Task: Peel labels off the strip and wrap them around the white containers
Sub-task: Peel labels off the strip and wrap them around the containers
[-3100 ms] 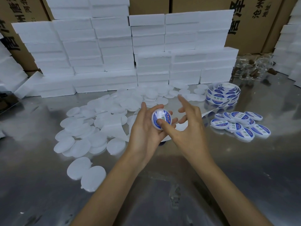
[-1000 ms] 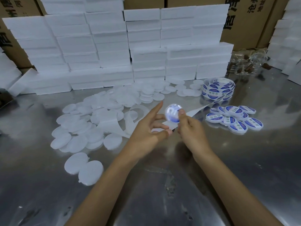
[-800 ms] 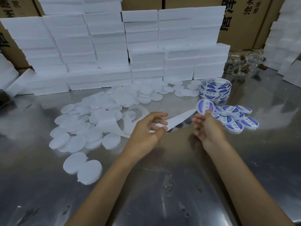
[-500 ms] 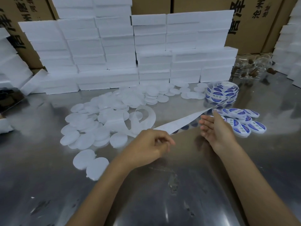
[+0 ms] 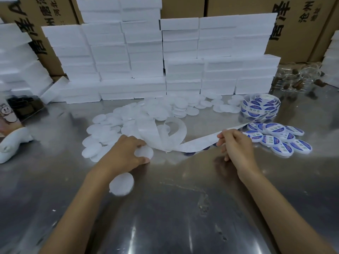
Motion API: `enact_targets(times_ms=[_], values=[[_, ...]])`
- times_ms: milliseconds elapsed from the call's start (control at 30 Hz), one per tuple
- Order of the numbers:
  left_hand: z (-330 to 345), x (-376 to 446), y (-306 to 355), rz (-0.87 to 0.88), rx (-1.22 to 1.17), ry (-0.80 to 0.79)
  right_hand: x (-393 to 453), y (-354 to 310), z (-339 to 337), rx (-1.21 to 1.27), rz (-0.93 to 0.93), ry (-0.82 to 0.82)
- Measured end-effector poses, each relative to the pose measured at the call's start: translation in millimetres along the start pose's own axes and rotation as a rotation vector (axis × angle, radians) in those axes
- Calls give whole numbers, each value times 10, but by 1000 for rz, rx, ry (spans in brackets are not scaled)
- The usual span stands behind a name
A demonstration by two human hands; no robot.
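Now the left hand (image 5: 126, 153) is down on the metal table (image 5: 174, 208), its fingers and thumb curled round a plain white container (image 5: 144, 153) at the near edge of the unlabelled pile (image 5: 110, 129); half a second ago that hand was pinching the label strip (image 5: 198, 143) and held no container. The right hand (image 5: 234, 145), which then hung loose beside the strip, now pinches the strip's upper edge between thumb and fingertips, the other fingers curled under. The container labelled three seconds ago has left both hands. The strip runs from the label roll (image 5: 260, 105) at the right rear, past the right hand, and ends in a curled loop of bare backing (image 5: 165, 132) just beyond the left hand; dark blue labels show under its lower edge. Beside the right hand, touching or nearly so, lies the heap of labelled containers (image 5: 275, 138), blue and white. One more plain container (image 5: 122, 184) lies alone by the left forearm. Behind the pile stand stacked white foam boxes (image 5: 146, 52), with brown cartons (image 5: 302, 24) behind them.
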State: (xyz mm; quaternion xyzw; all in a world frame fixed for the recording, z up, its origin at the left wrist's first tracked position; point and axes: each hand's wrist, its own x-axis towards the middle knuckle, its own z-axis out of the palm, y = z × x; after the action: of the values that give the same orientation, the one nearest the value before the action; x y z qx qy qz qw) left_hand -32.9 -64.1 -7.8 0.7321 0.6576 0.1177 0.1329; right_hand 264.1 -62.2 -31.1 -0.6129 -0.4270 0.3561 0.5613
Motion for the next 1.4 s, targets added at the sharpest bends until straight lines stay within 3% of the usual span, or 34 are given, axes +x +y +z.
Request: enact_targets(times_ms=[200,367,433,533,700,833,933,1000,1067,1233,1400], values=[[-64,-215,102,67,-201,-89,-114,-59,109,40,-127,-137],[0,-330,514,262,-365,-22,-293,-133,94,20,-63,-676],[57,-275,683,337,-417,8,-340,-124,103,21,-84,-782],[128,-157,825,344,-527,0,-300,-126,79,109,-60,-741],[154,29,893,321,-916,-219,-289,-165,64,155,-87,-696],[67,187,852,253,-1143,-229,-207,-177,90,166,-38,-490],[-17,317,774,210,-1197,-177,-117,-144,59,-170,-264,-370],[-20,369,751,192,-1168,-123,-81,-102,98,-552,-414,-450],[26,393,748,176,-1136,-70,-41,-42,180,-717,-474,-531],[103,423,687,170,-1220,96,57,23,247,-510,-417,-463],[142,396,685,251,-1025,192,35,2,267,-273,-290,-405]])
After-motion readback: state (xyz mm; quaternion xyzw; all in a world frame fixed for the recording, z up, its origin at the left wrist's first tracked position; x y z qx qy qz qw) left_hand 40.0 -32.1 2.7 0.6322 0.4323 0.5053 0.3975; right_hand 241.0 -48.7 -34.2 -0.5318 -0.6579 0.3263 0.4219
